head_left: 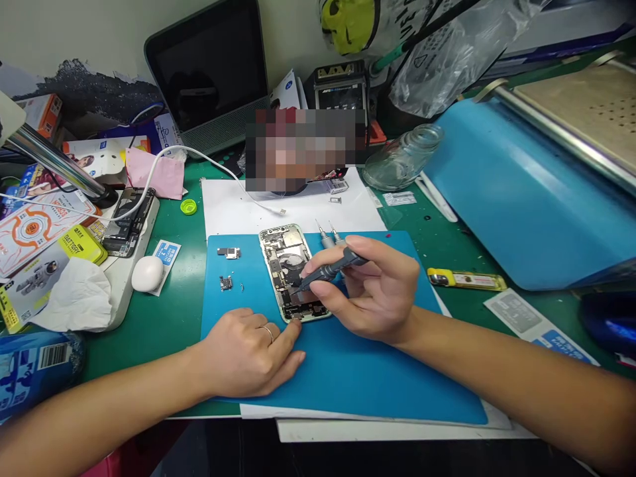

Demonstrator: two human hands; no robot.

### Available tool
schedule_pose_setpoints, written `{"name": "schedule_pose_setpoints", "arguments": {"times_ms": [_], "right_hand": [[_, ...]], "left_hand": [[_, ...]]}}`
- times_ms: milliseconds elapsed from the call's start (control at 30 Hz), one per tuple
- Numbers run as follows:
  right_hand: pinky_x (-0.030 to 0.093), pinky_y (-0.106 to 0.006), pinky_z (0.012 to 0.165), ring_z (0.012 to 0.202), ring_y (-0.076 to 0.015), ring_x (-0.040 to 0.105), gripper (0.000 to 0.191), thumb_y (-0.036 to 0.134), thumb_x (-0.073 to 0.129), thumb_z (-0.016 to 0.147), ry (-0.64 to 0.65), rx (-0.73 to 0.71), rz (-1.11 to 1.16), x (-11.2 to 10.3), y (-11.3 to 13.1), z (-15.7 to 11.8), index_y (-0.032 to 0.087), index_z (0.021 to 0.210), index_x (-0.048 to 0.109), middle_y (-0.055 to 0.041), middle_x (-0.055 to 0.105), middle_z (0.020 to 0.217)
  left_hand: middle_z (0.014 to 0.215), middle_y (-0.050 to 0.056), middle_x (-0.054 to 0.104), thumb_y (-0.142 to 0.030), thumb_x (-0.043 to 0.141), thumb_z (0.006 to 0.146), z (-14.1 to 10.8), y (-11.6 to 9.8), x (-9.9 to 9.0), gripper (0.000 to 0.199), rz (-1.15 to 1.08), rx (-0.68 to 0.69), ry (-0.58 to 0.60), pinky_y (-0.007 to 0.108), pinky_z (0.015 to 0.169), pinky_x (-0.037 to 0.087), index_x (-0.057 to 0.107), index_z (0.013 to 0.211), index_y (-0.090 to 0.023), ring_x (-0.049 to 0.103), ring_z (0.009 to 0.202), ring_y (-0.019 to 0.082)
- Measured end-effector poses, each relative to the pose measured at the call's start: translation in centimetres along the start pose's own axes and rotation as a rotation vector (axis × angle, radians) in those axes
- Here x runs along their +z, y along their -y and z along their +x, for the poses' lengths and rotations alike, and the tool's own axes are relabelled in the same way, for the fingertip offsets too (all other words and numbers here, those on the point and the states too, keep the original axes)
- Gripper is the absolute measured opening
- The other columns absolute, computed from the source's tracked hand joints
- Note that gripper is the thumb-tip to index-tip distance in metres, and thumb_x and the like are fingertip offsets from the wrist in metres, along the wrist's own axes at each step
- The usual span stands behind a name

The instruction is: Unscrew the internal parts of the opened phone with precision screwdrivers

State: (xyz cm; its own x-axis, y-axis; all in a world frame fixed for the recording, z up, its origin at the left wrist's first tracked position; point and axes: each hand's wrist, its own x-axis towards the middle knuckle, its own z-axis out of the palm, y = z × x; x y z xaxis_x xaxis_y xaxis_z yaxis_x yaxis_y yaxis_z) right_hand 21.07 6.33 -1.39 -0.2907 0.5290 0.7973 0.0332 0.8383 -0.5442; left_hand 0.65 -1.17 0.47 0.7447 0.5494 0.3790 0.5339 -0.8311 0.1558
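Note:
An opened phone [285, 265] lies on the blue mat [348, 377], its inner parts showing. My right hand [365, 285] is closed around a dark pen-like screwdriver [330, 270], whose tip points down at the phone's interior. Beside the phone's bottom edge rests my left hand [256, 351], index fingertip against that edge, the other fingers loosely curled and apart, holding nothing. Left of the phone are a small metal-and-black part [229, 253] and a second small part [226, 283]. Behind my right hand, two more screwdrivers [326, 237] lie with tips pointing away.
A white cable [199, 154] crosses the back left. Another opened phone [126, 222] sits on a white box at left, near a white earbud case [148, 273]. A glass jar [400, 159], yellow lighter [467, 279] and blue-covered device [497, 192] stand or lie at right.

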Motion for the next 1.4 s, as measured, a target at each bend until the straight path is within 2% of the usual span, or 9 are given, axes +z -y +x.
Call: {"name": "schedule_pose_setpoints", "arguments": {"times_ms": [267,400,533,700,900,1167,1400], "right_hand": [[0.064,-0.027,0.061,0.076,-0.0145,0.067,0.067,0.007,0.065,0.087,-0.063,0.136,0.148,0.4,0.3,0.2,0.033,0.144,0.042,-0.0012,0.066,0.096],[0.062,-0.029,0.06,0.071,-0.016,0.068,0.057,0.015,0.065,0.091,-0.079,0.184,0.136,0.4,0.4,0.3,0.035,0.14,0.045,-0.0018,0.069,0.092],[0.062,-0.03,0.059,0.07,-0.0168,0.068,0.055,0.021,0.066,0.092,-0.08,0.198,0.102,0.4,0.5,0.3,0.036,0.14,0.045,-0.0017,0.07,0.092],[0.063,-0.03,0.058,0.073,-0.0173,0.07,0.059,0.016,0.067,0.089,-0.029,0.144,0.08,0.4,0.3,-0.3,0.035,0.141,0.046,-0.003,0.071,0.096],[0.064,-0.028,0.057,0.077,-0.018,0.073,0.071,0.011,0.072,0.084,0.098,0.027,0.068,0.3,0.0,-0.8,0.035,0.144,0.044,-0.0029,0.075,0.1],[0.064,-0.027,0.055,0.08,-0.0182,0.073,0.077,0.01,0.07,0.085,0.152,0.018,0.051,0.3,-0.1,-1.1,0.035,0.15,0.038,-0.0047,0.075,0.104],[0.065,-0.031,0.056,0.08,-0.0195,0.075,0.076,0.012,0.072,0.084,0.155,0.027,0.048,0.4,-0.2,-1.2,0.038,0.148,0.039,-0.0028,0.076,0.106]], "left_hand": [[0.06,0.001,0.064,-0.028,0.048,0.101,0.0,0.0,0.0,0.032,-0.006,0.001,0.037,0.028,0.045,0.043,0.066,0.111,-0.003,0.062,0.051,0.015],[0.059,0.002,0.065,-0.028,0.049,0.1,-0.1,-0.1,0.1,0.031,0.005,0.002,0.056,0.026,0.046,0.041,0.065,0.112,-0.004,0.064,0.052,0.015],[0.059,0.0,0.065,-0.029,0.046,0.102,-0.1,-0.1,0.2,0.033,0.015,0.0,0.05,0.029,0.044,0.041,0.065,0.112,-0.004,0.062,0.051,0.015],[0.059,0.0,0.064,-0.028,0.045,0.102,-0.1,-0.1,0.2,0.033,0.005,-0.005,0.02,0.031,0.043,0.04,0.066,0.109,-0.004,0.061,0.05,0.015],[0.059,0.001,0.064,-0.029,0.046,0.101,-0.2,-0.1,0.3,0.034,0.008,-0.001,0.069,0.028,0.045,0.042,0.065,0.112,-0.003,0.063,0.052,0.016],[0.059,0.0,0.064,-0.029,0.044,0.102,-0.2,-0.2,0.4,0.035,0.008,-0.006,0.04,0.03,0.044,0.04,0.067,0.111,-0.004,0.062,0.051,0.016],[0.059,0.001,0.064,-0.029,0.042,0.103,-0.1,-0.1,0.4,0.036,0.009,-0.006,0.027,0.031,0.045,0.039,0.067,0.11,-0.004,0.062,0.051,0.015]]}}
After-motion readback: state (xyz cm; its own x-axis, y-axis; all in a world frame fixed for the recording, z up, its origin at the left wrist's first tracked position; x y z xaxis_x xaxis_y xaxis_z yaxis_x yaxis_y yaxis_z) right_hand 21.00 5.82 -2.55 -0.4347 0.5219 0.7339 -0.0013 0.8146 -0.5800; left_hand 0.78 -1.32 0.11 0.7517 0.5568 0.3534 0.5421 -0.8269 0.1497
